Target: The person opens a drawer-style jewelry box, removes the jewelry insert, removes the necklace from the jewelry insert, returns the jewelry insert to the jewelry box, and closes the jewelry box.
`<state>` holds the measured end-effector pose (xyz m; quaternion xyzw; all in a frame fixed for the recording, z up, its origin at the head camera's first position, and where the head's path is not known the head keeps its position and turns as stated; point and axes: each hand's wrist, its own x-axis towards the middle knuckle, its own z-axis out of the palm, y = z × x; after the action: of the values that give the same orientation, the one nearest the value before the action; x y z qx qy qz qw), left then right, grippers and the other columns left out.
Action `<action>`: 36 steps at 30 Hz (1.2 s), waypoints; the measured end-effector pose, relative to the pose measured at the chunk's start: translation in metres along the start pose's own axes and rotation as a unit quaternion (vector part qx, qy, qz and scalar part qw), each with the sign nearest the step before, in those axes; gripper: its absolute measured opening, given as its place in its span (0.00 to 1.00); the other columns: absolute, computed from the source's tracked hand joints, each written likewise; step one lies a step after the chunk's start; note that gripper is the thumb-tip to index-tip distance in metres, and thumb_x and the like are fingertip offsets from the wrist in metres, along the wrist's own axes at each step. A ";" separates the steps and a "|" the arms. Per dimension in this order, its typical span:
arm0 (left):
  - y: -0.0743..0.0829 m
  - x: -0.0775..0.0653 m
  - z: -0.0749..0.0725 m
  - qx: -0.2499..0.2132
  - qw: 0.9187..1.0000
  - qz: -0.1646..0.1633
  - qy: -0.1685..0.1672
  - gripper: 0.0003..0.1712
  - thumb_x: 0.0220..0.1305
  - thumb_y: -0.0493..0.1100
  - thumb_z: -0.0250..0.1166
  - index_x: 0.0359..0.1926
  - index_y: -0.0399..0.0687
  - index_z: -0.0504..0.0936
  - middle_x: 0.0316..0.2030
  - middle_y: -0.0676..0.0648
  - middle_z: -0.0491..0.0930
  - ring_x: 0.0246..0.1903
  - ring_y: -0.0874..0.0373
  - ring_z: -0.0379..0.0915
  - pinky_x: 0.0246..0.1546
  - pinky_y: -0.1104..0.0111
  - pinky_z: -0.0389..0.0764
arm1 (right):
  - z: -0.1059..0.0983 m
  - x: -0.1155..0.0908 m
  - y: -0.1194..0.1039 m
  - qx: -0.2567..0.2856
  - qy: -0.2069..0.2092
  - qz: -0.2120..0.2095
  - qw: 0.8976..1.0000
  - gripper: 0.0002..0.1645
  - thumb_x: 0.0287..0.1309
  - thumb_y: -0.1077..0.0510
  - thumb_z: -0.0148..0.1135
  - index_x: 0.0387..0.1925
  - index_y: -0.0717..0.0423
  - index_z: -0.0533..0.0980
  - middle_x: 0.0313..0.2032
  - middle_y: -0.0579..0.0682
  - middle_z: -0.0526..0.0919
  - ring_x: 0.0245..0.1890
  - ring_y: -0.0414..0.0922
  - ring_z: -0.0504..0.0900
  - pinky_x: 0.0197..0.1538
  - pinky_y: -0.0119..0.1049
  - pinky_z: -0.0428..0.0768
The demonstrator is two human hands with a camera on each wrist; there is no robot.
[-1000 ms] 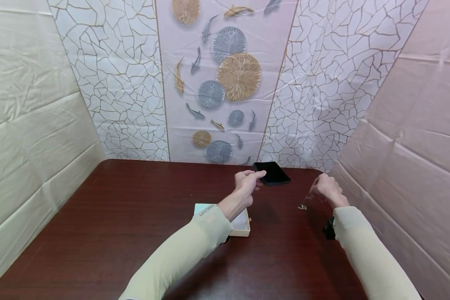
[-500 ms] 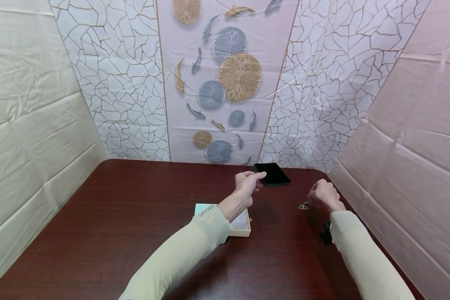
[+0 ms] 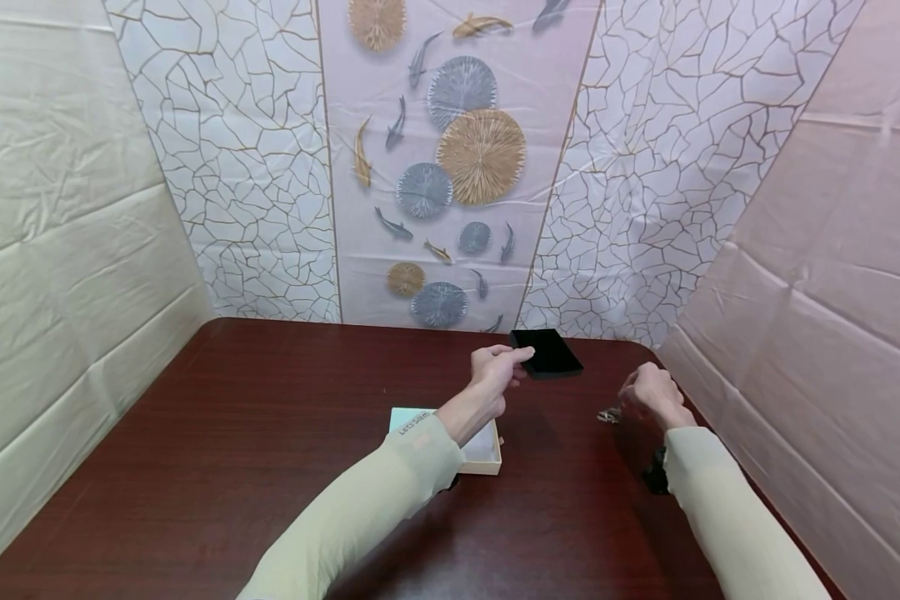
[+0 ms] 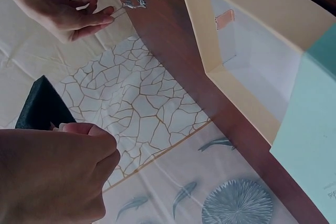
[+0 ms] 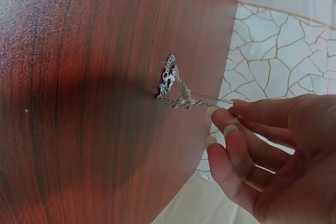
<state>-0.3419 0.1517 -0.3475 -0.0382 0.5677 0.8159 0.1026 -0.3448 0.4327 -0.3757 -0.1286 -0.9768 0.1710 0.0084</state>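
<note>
My left hand (image 3: pixel 523 357) reaches to the far side of the table and pinches the near corner of a flat black pad (image 3: pixel 549 352); its curled fingers (image 4: pixel 79 128) meet the black pad (image 4: pixel 41 109) in the left wrist view. My right hand (image 3: pixel 632 400) pinches a thin silver necklace (image 3: pixel 607 414), whose bunched pendant end lies on the table. In the right wrist view the necklace (image 5: pixel 173 90) runs from the wood to my right hand (image 5: pixel 223 116). An open cream box (image 3: pixel 486 454) sits under my left forearm.
The box (image 4: pixel 247 61) rests beside or on its teal lid (image 4: pixel 310 145), also seen in the head view as the teal lid (image 3: pixel 403 415). The dark wooden table (image 3: pixel 232 433) is enclosed by patterned sheets; its right edge runs close to my right hand.
My right hand has come down and slightly toward me, so the hanging necklace now gathers on the table. My left hand stays at the black pad.
</note>
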 end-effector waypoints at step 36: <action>0.004 0.007 -0.027 0.174 0.976 -0.019 -0.129 0.21 0.61 0.50 0.67 0.49 0.41 0.80 0.29 0.48 0.83 0.25 0.61 0.77 0.34 0.69 0.80 | -0.047 -0.026 -0.084 0.302 -0.243 -0.135 0.912 0.23 0.62 0.48 0.63 0.43 0.65 0.72 0.20 0.46 0.73 0.22 0.41 0.75 0.33 0.39 0.82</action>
<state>-0.3511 0.1262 -0.3545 0.0754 0.6818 0.7008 0.1957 -0.3375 0.3652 -0.3019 0.0588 -0.8583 0.4814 -0.1678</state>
